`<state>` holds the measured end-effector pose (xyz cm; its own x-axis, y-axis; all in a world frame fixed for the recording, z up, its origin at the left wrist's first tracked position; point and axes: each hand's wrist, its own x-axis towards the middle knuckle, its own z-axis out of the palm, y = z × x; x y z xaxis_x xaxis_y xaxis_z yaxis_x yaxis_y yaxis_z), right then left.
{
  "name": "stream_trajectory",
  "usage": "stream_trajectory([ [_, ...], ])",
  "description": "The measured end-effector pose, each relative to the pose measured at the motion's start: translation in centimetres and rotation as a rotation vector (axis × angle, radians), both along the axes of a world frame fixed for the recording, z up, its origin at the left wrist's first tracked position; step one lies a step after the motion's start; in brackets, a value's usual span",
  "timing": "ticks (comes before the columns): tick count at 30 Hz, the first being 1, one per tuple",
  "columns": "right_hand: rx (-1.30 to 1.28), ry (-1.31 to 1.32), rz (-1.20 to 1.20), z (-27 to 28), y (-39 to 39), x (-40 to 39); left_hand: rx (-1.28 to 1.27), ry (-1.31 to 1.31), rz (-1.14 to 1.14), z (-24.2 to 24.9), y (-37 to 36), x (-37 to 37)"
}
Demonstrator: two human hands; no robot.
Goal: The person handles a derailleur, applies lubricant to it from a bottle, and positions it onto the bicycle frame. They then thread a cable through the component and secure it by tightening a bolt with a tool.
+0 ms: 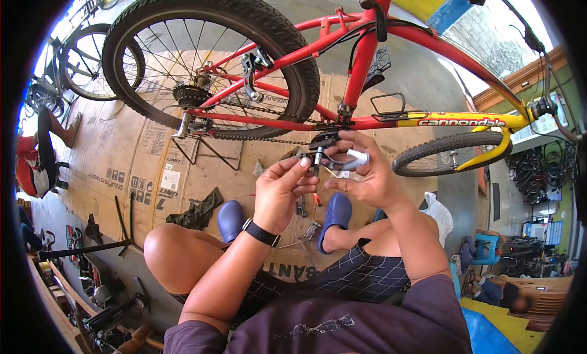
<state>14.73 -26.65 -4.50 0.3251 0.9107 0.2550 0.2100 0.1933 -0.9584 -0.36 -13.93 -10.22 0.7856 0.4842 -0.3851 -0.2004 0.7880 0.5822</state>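
In front of the bicycle's crank area, my left hand [286, 186] pinches a small dark and silver bike part [318, 157] from the left. My right hand [365, 173] is on the other side of that part, its fingers curled around a whitish, shiny item [353, 160] that is blurred. A red and yellow bicycle [361, 78] stands just beyond both hands, its chain and rear wheel to the left. Below the hands, several small tools [301, 206] lie on the cardboard between two blue clogs [230, 221].
Flattened cardboard [131, 170] covers the floor. A dark cloth [197, 210] lies left of the clogs. More bicycles [92, 63] stand at upper left, near a seated person's leg. A blue stool [486, 249] and another person [504, 294] are at lower right.
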Motion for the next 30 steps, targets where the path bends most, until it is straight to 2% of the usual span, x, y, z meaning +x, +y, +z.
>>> stream_trajectory([
  [7,0.052,-0.239,-0.073,-0.4,0.0,0.8,-0.044,-0.075,0.107,0.2,-0.4,0.3],
  [10,0.036,0.050,-0.135,-0.2,-0.1,-0.3,-0.117,-0.130,0.113,0.2,-0.2,0.2],
  [13,-0.022,-0.059,-0.200,1.3,-0.3,-0.5,-0.075,-0.124,0.156,0.3,-0.2,0.2],
  [16,0.083,-0.664,-0.173,1.5,0.0,1.5,0.015,-0.112,0.218,0.4,-0.2,0.3],
  [25,0.060,-0.797,-0.152,2.0,-0.4,1.4,0.070,-0.080,0.257,-0.1,-0.3,0.4],
  [30,0.023,-0.771,-0.112,2.0,-0.5,1.3,0.101,-0.078,0.262,-0.4,-0.1,0.5],
])
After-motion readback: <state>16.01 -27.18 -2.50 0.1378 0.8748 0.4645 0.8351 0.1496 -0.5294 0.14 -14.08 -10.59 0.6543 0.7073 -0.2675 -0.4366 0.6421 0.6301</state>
